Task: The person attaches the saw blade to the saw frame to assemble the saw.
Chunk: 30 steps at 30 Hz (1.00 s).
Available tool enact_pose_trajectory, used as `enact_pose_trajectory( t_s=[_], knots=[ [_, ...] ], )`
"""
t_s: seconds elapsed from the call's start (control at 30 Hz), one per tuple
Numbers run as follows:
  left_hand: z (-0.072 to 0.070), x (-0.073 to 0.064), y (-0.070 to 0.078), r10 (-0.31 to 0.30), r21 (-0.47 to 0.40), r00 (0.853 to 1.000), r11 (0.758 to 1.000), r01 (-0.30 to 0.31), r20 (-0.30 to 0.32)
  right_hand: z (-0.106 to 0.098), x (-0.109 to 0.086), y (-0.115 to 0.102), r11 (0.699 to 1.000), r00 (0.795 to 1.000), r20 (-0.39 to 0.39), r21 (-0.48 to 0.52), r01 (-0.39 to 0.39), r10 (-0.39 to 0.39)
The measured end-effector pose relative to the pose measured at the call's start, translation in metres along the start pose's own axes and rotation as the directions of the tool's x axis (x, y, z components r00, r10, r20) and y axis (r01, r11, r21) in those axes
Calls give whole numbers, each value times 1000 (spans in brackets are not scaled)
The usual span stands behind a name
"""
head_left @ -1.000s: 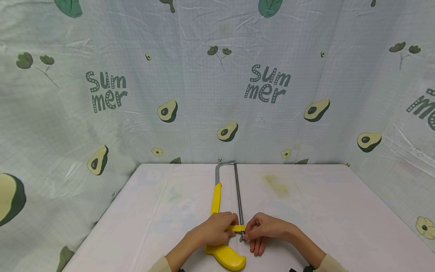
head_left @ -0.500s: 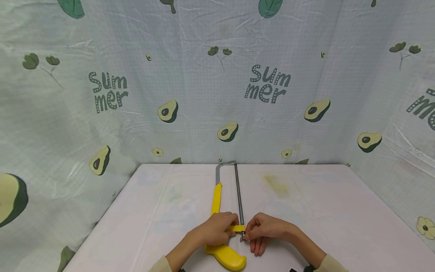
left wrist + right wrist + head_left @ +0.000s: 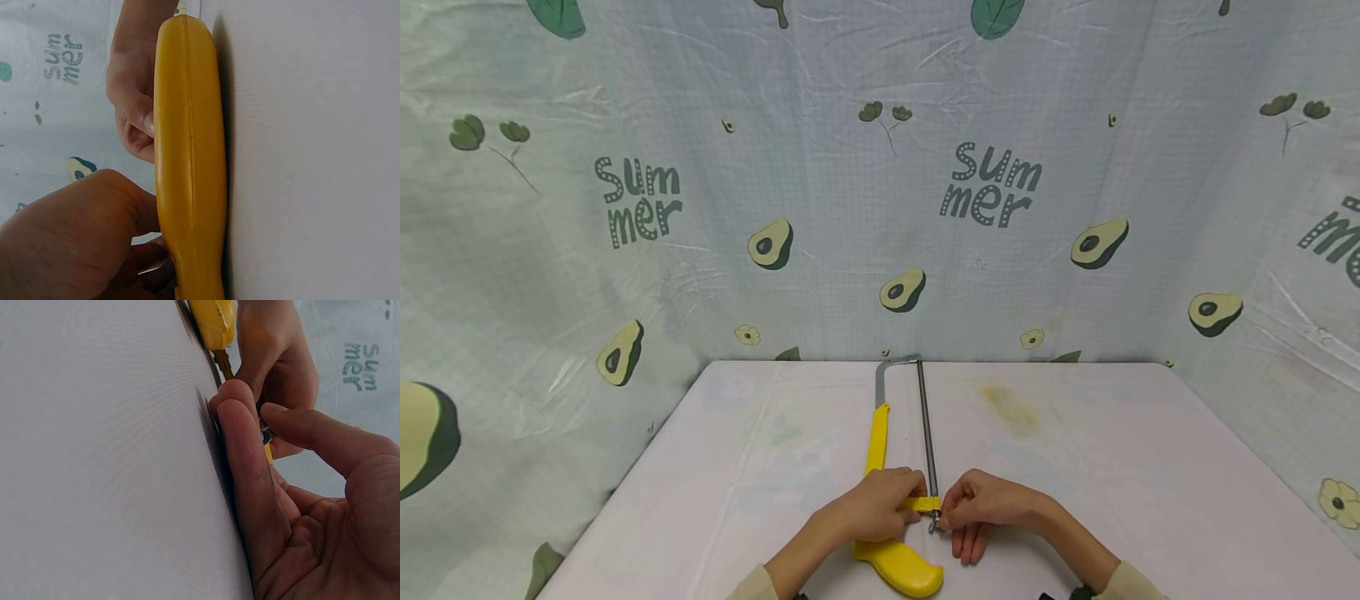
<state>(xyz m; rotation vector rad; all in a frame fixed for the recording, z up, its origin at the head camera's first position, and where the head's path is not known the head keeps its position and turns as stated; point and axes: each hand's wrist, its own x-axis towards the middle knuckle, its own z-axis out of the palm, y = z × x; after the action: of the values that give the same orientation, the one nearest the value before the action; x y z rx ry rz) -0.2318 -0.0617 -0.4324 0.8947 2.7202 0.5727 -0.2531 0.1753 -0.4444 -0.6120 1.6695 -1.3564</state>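
Observation:
A hacksaw with a yellow handle (image 3: pixel 901 569) lies on the table, its grey frame end pointing away and its dark blade (image 3: pixel 927 429) along the right side. My left hand (image 3: pixel 883 504) grips the yellow frame near the handle, beside the yellow crosspiece (image 3: pixel 922 504). At the blade's near end sits a small metal wing nut (image 3: pixel 933 526), pinched between thumb and fingertips of my right hand (image 3: pixel 988 504). In the right wrist view, the right thumb (image 3: pixel 300 425) largely hides that nut. The left wrist view has the handle (image 3: pixel 190 137) close up, between the camera and both hands.
A pale cloth covers the table (image 3: pixel 1075 442), with a yellowish stain (image 3: pixel 1009 408) right of the blade. Behind it and at both sides hangs a patterned sheet (image 3: pixel 850 192) with avocados and lettering. The hacksaw's far end reaches the table's back edge.
The wing nut shows at a slightly different angle between the right fingertips. Both hands and the hacksaw stay in the same place.

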Motion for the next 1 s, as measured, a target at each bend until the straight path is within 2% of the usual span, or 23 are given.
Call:
enact_pose_trajectory(
  t_s=[1.0],
  knots=[
    [-2,-1,0,10,-4,1000,1000,-10,1,-2,1,2,1000,1000,16,-2,19,-19]
  ],
)
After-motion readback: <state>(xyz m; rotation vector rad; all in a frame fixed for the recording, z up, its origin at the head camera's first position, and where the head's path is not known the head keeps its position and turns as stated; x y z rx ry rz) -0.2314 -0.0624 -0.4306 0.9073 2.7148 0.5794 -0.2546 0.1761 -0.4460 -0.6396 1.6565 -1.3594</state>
